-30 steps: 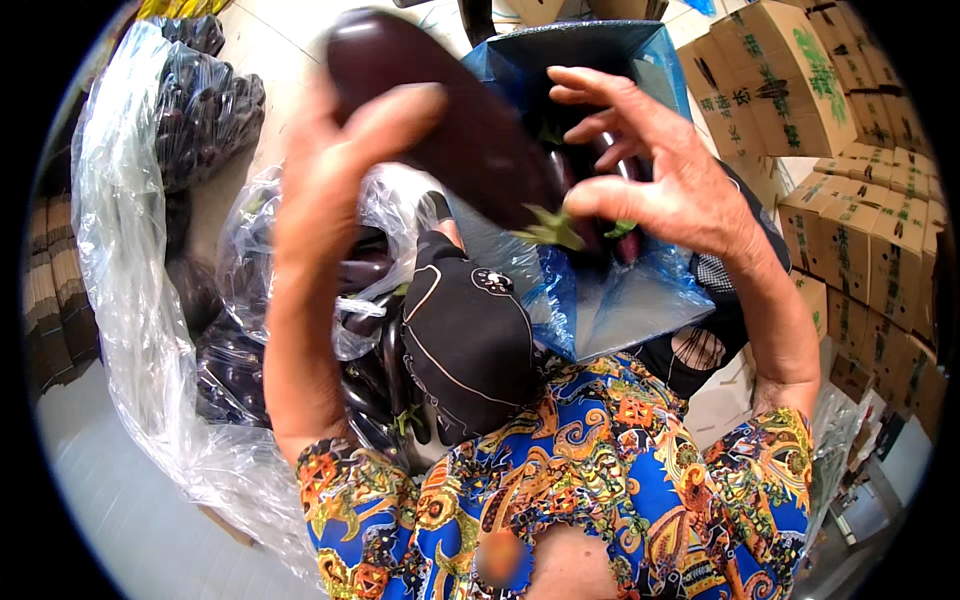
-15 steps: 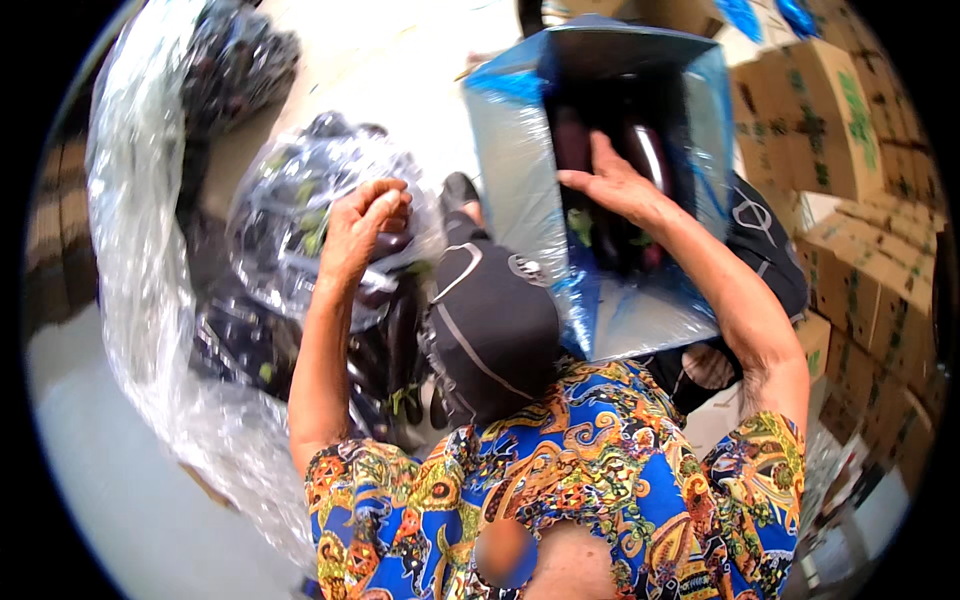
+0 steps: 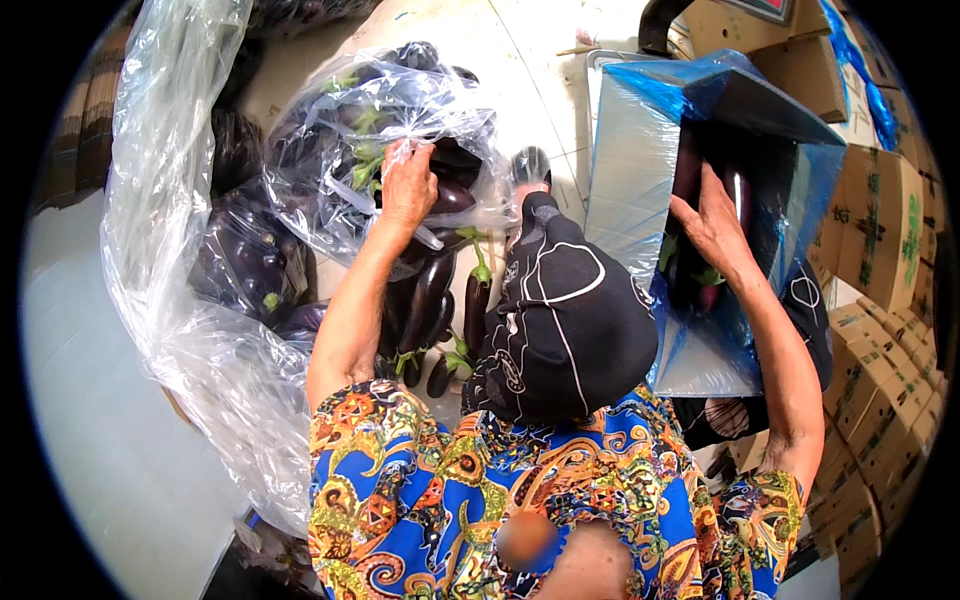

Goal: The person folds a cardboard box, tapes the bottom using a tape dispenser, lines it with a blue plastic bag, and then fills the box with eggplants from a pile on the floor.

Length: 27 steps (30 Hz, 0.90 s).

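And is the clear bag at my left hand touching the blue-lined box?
Apart. The head view shows a strip of pale floor between the clear bag and the blue-lined box.

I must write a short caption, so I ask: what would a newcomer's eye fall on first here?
First, probably, the shirt, with its blue, orange and yellow swirls across the lower middle. Then the hands: the left at the clear bag of eggplants, upper left of centre, the right reaching into the blue-lined box at right. Clear plastic also gleams down the left side.
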Available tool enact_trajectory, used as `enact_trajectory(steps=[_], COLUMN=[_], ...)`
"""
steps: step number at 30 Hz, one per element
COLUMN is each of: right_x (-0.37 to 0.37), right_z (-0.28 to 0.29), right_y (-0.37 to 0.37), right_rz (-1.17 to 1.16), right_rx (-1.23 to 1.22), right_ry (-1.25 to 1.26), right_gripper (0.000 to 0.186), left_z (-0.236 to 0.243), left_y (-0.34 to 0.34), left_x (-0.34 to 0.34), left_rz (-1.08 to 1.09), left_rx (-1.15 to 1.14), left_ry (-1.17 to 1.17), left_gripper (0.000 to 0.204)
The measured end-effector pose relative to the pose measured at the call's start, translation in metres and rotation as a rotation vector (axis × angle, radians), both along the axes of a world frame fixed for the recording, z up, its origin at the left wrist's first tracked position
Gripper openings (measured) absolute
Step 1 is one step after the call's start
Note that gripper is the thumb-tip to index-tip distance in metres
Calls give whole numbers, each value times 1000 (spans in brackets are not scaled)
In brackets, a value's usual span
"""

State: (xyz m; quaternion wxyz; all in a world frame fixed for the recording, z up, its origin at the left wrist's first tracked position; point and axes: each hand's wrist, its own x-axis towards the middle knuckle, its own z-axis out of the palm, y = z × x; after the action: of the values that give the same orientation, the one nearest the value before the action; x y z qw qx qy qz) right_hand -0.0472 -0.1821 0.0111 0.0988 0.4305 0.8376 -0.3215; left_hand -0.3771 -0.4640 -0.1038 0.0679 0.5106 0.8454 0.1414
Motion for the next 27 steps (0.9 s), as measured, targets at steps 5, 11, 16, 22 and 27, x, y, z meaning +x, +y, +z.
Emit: enact_trajectory(steps=[5,11,16,22,27], right_x=[7,1,9,7,0], right_z=[10,12,15,24,34], right_y=[-1,-2,-10,2,2], right_rz=[-11,37,152,146,170], right_rx=[-6,22,213,136,121], right_ry=[44,26,36,62,-117], right_gripper=[85,84,77,65,76], left_z=[10,-18,-9,102,201], left_y=[10,37,34,16,18], left_x=[-20,-54,-37,-4,6], left_rz=[49,-346,-353,-391,43], left_rx=[192,40,-3,-89,247], left_ry=[112,105,209,-177,-492], left_gripper=[43,76,96,86,69])
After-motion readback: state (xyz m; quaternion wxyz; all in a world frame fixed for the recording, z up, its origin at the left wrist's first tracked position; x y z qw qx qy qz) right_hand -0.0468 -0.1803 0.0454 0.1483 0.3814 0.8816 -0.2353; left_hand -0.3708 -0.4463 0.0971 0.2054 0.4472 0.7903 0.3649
